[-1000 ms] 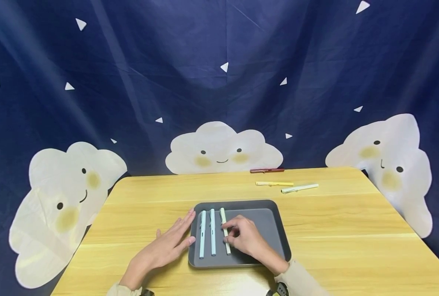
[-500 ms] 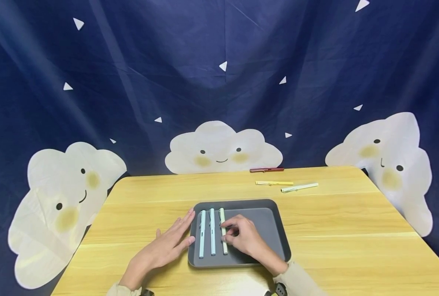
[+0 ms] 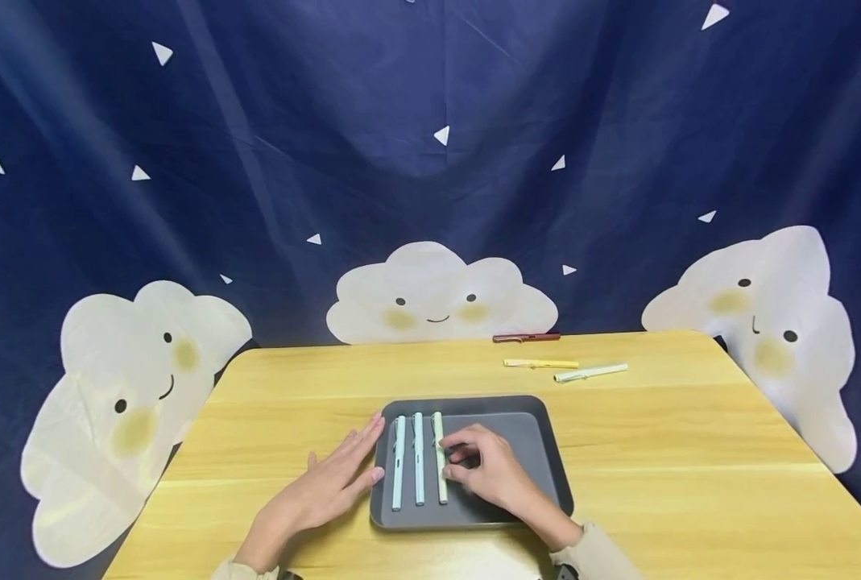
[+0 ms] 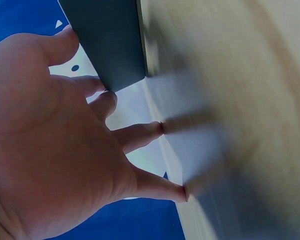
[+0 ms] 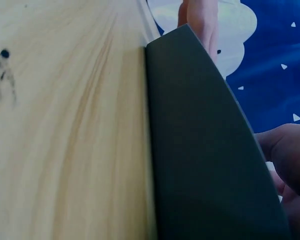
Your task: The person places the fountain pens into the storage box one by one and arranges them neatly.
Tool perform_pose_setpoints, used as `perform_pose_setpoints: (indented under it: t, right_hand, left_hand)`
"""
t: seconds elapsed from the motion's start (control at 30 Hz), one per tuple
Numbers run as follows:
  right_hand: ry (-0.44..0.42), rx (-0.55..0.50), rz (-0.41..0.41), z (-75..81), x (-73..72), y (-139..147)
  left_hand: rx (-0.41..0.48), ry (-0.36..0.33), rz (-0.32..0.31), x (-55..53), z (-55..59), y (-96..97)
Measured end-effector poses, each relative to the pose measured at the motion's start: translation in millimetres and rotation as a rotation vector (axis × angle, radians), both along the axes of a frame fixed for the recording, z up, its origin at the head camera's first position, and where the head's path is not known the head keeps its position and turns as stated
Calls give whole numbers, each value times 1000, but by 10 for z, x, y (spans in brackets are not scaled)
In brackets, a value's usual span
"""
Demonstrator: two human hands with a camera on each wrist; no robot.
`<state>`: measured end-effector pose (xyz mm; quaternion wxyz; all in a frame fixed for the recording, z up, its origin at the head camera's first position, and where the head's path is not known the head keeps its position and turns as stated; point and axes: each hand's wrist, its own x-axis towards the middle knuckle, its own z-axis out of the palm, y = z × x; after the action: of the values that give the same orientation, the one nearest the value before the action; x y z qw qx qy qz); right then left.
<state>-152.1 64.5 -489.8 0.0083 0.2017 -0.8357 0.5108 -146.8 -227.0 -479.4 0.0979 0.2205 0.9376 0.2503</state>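
Note:
A dark grey tray (image 3: 539,459) lies on the table with three capped pens in it, side by side and nearly parallel. Two are light blue, the left pen (image 3: 398,475) and the middle pen (image 3: 419,471); the third is a pale green pen (image 3: 440,463). My right hand (image 3: 491,467) is over the tray, thumb and index fingertips apart at the green pen's right edge. My left hand (image 3: 329,483) has its fingers extended along the tray's left side. In the left wrist view, fingertips touch the tray's outer wall (image 4: 107,45) and the tabletop.
Beyond the tray lie a dark red pen (image 3: 526,337) at the table's back edge, a yellow pen (image 3: 541,364) and a pale whitish-green pen (image 3: 591,373). A blue curtain (image 3: 372,121) with cloud pictures hangs behind the wooden table (image 3: 691,451).
The green pen has shifted slightly left at its lower end and now lies straighter beside the blue pens. My right fingertips have eased slightly right of it. The left hand stays put.

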Motion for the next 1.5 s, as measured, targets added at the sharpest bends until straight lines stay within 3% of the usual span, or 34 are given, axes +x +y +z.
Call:
perform_pose_setpoints:
  t: [0.37, 0.83, 1.33, 1.5]
  right_hand:
    - [37, -48, 57, 40, 11, 197]
    - [67, -160, 117, 216, -38, 489]
    - [148, -137, 78, 345, -90, 902]
    - [126, -127, 48, 358, -138, 1009]
  left_hand:
    - [1, 11, -11, 17, -26, -17]
    - [2, 7, -9, 6, -8, -4]
    - [7, -2, -1, -3, -22, -4]
    - [6, -8, 2, 5, -9, -4]
